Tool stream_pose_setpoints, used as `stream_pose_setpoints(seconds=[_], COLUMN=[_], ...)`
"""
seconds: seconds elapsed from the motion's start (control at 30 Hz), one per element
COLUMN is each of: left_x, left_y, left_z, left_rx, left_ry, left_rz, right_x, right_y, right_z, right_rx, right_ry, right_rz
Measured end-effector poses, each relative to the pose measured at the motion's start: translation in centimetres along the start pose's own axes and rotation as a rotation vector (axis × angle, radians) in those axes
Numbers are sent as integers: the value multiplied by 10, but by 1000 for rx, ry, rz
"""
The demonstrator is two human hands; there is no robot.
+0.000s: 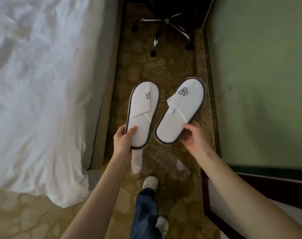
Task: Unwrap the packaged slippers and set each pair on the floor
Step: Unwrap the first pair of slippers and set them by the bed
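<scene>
While both arms reach out over the floor, each hand holds one white slipper by its heel. The left hand grips the left slipper, thumb on top, toe pointing to twelve o'clock. The right hand pinches the right slipper, toe tilted to one o'clock. A wrapped pack lies on the floor below the left hand, an empty wrapper at its three o'clock.

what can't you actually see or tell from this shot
All in the head view:
- Wrapped package: top end hidden behind the left slipper, contents unclear.
- Left slipper's logo: half covered by its folded flap.
- Chair: only the wheeled base shows, rest cut off by the top edge.
</scene>
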State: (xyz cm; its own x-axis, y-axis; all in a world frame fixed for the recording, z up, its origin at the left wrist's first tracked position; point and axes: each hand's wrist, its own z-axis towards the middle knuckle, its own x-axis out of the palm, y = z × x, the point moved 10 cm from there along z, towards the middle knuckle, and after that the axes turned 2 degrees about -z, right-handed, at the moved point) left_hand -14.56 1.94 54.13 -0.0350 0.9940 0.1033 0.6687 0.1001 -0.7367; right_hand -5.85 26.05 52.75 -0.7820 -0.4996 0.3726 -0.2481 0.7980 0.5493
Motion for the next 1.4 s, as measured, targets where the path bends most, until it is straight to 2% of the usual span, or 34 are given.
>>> stream_pose_setpoints(seconds=[0.2,0.4,0.6,1.0,1.17,1.4], left_x=[27,44,67,176,205,188], left_y=[-23,-63,-97,-150,-171,-198], left_z=[37,75,116,273,329,404], left_rx=[-69,-50,-104,-241,-233,-226], left_ry=[-4,-3,-31,-95,-166,-255], left_rz=[-13,22,-77,-218,-262,-232], right_x=[28,68,106,170,191,232], right_y=[30,64,108,234,251,234], right_z=[28,66,110,283,340,402], right_rx=[14,13,16,146,223,297], right_ry=[-43,-44,-20,14,-15,-35], right_rz=[6,-23,-77,-205,-243,-265])
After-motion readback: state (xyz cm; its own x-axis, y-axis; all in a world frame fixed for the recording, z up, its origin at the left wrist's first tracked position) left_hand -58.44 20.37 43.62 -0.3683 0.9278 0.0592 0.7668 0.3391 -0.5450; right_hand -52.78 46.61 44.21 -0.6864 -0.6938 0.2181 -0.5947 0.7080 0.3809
